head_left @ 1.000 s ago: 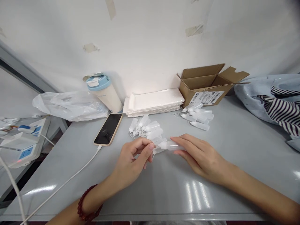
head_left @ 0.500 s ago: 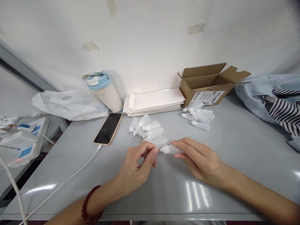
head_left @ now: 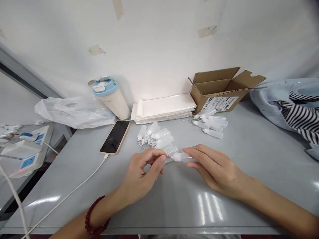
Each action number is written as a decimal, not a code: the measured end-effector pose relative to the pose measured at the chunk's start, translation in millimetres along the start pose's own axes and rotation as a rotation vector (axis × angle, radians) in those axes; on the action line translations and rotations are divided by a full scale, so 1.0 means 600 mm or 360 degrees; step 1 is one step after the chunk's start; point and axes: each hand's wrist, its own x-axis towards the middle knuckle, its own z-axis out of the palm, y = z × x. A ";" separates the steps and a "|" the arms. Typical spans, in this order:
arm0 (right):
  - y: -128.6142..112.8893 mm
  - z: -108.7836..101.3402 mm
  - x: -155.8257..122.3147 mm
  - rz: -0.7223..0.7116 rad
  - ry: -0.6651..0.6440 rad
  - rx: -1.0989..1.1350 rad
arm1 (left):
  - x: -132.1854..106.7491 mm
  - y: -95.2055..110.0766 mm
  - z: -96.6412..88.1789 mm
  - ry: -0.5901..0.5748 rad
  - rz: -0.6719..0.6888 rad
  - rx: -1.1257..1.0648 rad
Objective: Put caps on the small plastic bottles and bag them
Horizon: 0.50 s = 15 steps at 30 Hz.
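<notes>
My right hand (head_left: 215, 169) pinches a small translucent plastic dropper bottle (head_left: 184, 158) lying on its side between fingers and thumb. My left hand (head_left: 141, 174) is curled, its fingertips meeting close to the bottle's narrow end. Whatever those fingers may hold is hidden. Just beyond my left fingertips lies a loose row of similar bottles (head_left: 156, 136) with thin metal tips, and the nearest one almost touches my left hand. A second group of bottles (head_left: 209, 122) lies further right. A dark red bead bracelet (head_left: 93, 214) circles my left wrist.
The grey table (head_left: 171, 205) holds a phone (head_left: 115, 136) on a white cable, a tumbler (head_left: 111, 98), a plastic bag (head_left: 74, 113), stacked white packets (head_left: 163, 108) and an open cardboard box (head_left: 219, 89). Blue and striped cloth (head_left: 291, 108) lies right.
The bottle in my right hand has shifted slightly right and toward me since the oldest frame. My left fingers have moved slightly lower, and the bottle groups on the table have stayed put.
</notes>
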 end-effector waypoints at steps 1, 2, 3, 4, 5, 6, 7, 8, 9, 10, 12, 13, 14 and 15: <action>0.000 0.000 0.000 -0.0001 -0.0001 0.0006 | 0.000 0.000 0.000 -0.0007 0.0040 0.0061; 0.000 0.001 0.000 -0.0003 -0.0003 0.0019 | 0.000 0.000 0.001 -0.0012 0.0087 0.0121; 0.001 0.002 -0.001 -0.0004 -0.0005 0.0042 | -0.001 0.000 0.001 -0.0017 0.0135 0.0175; 0.001 0.003 -0.001 -0.0001 -0.0011 0.0073 | -0.001 0.000 0.002 -0.0026 0.0183 0.0223; 0.002 0.005 -0.002 0.0004 -0.0017 0.0107 | -0.002 0.000 0.002 -0.0037 0.0228 0.0268; 0.002 0.006 -0.003 0.0011 -0.0028 0.0141 | -0.002 -0.001 0.002 -0.0054 0.0266 0.0313; 0.002 0.007 -0.003 0.0018 -0.0039 0.0167 | -0.002 -0.002 0.002 -0.0082 0.0303 0.0364; 0.003 0.008 -0.004 0.0019 -0.0052 0.0183 | -0.002 -0.003 0.002 -0.0111 0.0342 0.0426; 0.003 0.009 -0.005 0.0021 -0.0065 0.0188 | -0.001 -0.006 0.001 -0.0132 0.0392 0.0500; 0.004 0.010 -0.005 0.0025 -0.0078 0.0183 | 0.001 -0.010 -0.001 -0.0136 0.0450 0.0588; 0.008 0.012 -0.005 0.0057 -0.0110 0.0148 | 0.008 -0.019 -0.006 -0.0077 0.0570 0.0784; 0.013 0.013 -0.005 0.0088 -0.0134 0.0116 | 0.012 -0.025 -0.010 -0.0005 0.0620 0.0877; 0.018 0.013 -0.004 0.0128 -0.0161 0.0069 | 0.018 -0.030 -0.014 0.0085 0.0636 0.0956; 0.026 0.013 -0.004 0.0170 -0.0183 0.0004 | 0.023 -0.036 -0.019 0.0196 0.0623 0.1018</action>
